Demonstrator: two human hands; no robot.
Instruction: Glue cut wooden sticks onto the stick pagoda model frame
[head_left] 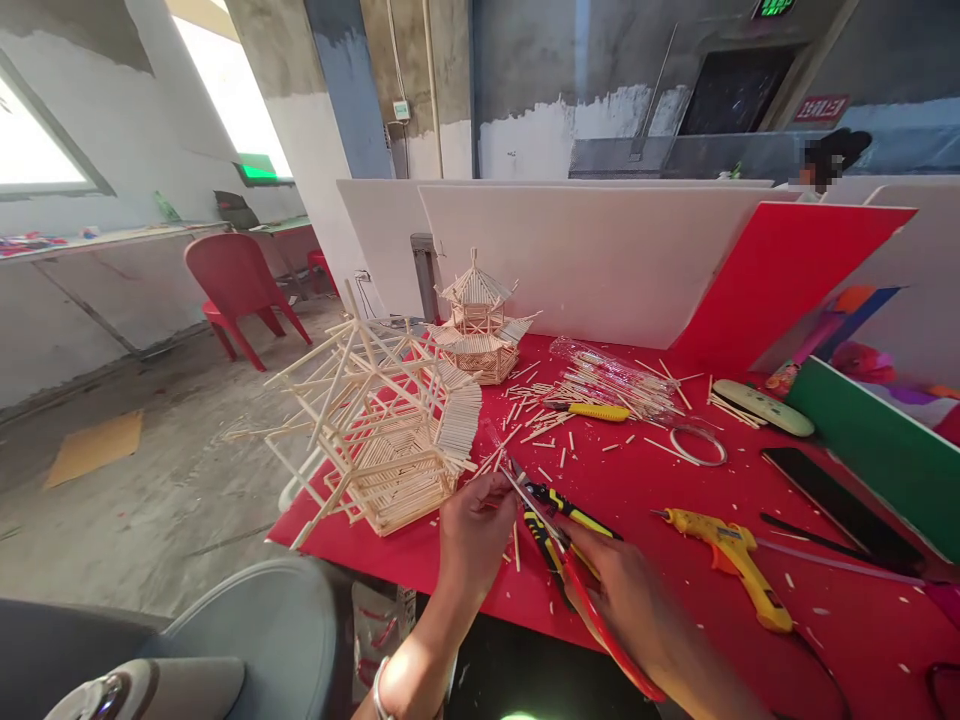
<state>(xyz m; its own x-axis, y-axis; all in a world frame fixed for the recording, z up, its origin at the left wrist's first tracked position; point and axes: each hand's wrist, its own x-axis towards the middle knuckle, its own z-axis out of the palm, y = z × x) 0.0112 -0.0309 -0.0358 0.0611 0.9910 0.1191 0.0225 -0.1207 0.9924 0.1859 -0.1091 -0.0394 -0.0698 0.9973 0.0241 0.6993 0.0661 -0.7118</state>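
My right hand [611, 580] is closed around a pair of red-handled scissors [589, 595], whose slim metal blades point up and left to my left hand. The fingers of my left hand [478, 525] are pinched together on a thin wooden stick [491, 460] close to the blade tips; the fingers partly hide it. Under the scissors lie black-and-yellow pliers [576, 512], partly covered by my right hand. Left of my hands stands an unfinished pavilion frame of sticks [375, 430], with a slatted floor and one slatted roof panel [459, 410].
Behind the frame stands a small stick pagoda [480, 320]. A yellow cutter knife [598, 411], scattered stick pieces, a clear tape ring [699, 445], a yellow glue gun [731, 560] and a dark phone [840, 508] lie on the red tabletop [630, 480]. White boards [585, 260] border the back.
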